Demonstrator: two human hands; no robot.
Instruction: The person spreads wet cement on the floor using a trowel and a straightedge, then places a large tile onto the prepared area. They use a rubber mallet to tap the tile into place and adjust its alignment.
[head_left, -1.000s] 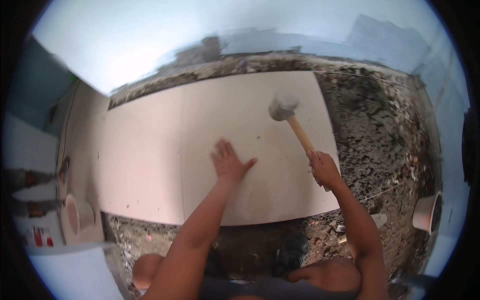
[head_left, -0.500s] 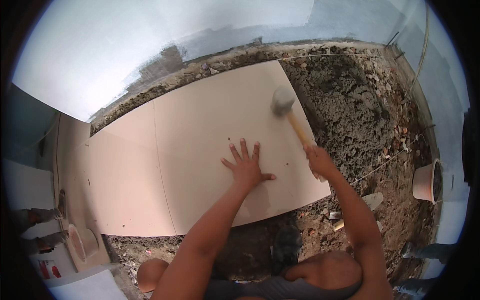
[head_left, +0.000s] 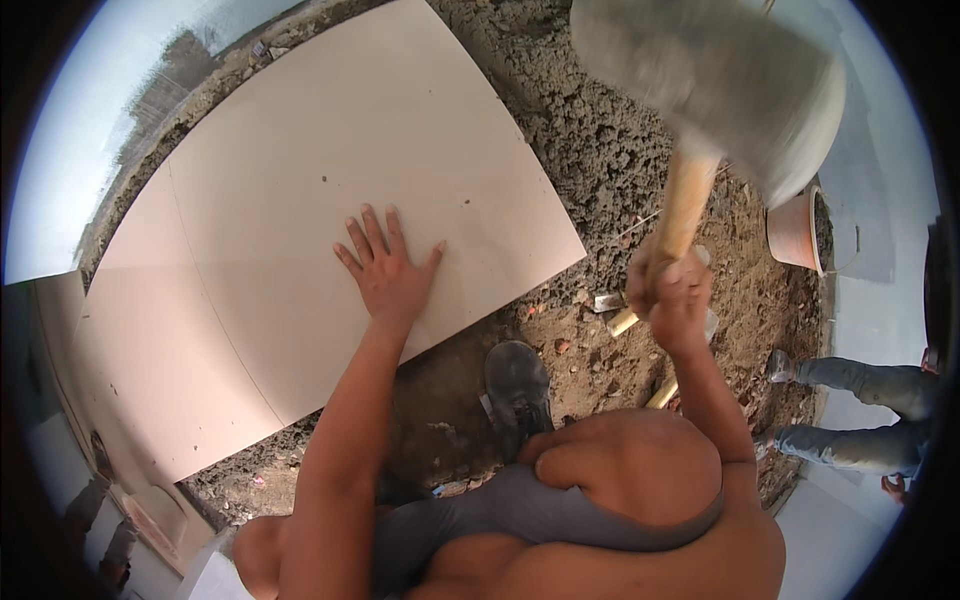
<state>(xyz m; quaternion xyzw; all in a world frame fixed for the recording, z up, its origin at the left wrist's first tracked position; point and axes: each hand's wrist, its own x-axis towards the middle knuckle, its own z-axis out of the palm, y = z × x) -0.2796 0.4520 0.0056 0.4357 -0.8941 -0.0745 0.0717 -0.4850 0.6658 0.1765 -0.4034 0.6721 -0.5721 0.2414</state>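
Observation:
My left hand (head_left: 391,273) lies flat on a large cream floor tile (head_left: 350,120), its fingers spread. My right hand (head_left: 675,295) is closed round the wooden handle of a rubber mallet (head_left: 690,205). The mallet is raised close to the camera, its big grey head blurred at the upper right and apart from the tile. Along a thin seam, a second cream tile (head_left: 170,350) adjoins the first on the left. Some small dark specks show on the tile.
Wet grey mortar (head_left: 590,120) borders the tile's right side. On the brown soil lies a tool with a wooden handle (head_left: 622,322). A bucket (head_left: 797,230) stands by the right wall. Another person's legs (head_left: 860,440) show at the right. My dark shoe (head_left: 518,385) is near the tile's front edge.
The mallet has risen from just over the tile to high near the camera. My left hand still rests flat on the tile, while the whole view has shifted and turned.

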